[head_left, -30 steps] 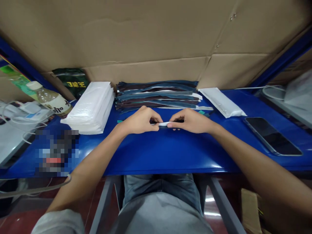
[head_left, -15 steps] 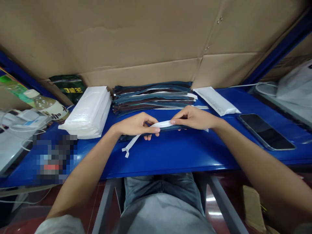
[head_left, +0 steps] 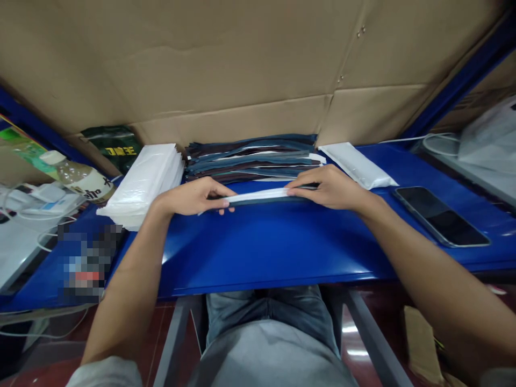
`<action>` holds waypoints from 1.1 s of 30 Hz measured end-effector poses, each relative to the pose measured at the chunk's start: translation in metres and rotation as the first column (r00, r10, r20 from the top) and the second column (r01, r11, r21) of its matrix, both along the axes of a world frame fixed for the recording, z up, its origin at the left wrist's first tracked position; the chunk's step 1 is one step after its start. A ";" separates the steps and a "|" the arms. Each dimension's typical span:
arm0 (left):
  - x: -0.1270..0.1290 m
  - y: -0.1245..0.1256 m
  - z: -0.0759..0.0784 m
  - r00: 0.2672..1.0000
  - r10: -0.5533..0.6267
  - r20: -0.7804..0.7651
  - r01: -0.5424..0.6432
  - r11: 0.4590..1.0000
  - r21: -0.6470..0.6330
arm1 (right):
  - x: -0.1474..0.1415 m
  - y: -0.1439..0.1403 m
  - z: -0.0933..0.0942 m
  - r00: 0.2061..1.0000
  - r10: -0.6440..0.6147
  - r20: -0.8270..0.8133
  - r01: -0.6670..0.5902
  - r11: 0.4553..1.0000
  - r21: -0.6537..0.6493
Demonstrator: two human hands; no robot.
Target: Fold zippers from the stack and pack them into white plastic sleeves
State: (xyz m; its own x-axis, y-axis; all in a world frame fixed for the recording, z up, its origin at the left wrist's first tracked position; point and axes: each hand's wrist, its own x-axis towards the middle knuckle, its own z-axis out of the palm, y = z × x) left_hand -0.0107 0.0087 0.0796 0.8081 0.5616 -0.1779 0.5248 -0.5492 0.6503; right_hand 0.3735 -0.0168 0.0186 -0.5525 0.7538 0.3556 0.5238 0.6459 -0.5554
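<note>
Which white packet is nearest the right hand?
The lone packet just past the right hand, between strip pile and phone; the others form a stack near the bottle.

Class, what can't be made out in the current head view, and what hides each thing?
All in the head view:
White strip inside each grip: covered by the left hand and right hand.
Pixelated object: details masked by blocks.
Dark green pouch: lower part behind the white packets.
Pale plastic bag: cut off by the right edge.

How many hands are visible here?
2: the left hand grips the left part of the white and dark strips, the right hand their right part, above the blue table.
</note>
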 end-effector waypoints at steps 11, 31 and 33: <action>-0.020 0.033 -0.041 0.966 0.216 -0.145 -0.105 0.833 0.543 | 0.013 0.019 -0.020 0.889 -0.023 0.458 -0.108 0.960 0.258; -0.042 0.076 -0.044 0.657 0.743 -0.131 -0.425 0.508 0.749 | 0.024 0.017 -0.008 0.961 -0.029 0.274 -0.019 0.985 0.173; -0.045 0.076 -0.046 0.660 0.748 -0.067 -0.454 0.468 0.758 | 0.024 0.019 -0.011 0.960 -0.016 0.281 -0.033 0.985 0.170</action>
State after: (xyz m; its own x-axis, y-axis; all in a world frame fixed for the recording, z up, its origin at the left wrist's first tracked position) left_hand -0.0556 0.0845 0.0331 0.1723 0.9510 0.2567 0.9849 -0.1705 -0.0297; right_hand 0.3974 0.0023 0.0080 -0.6545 0.6903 0.3085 0.6365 0.7232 -0.2680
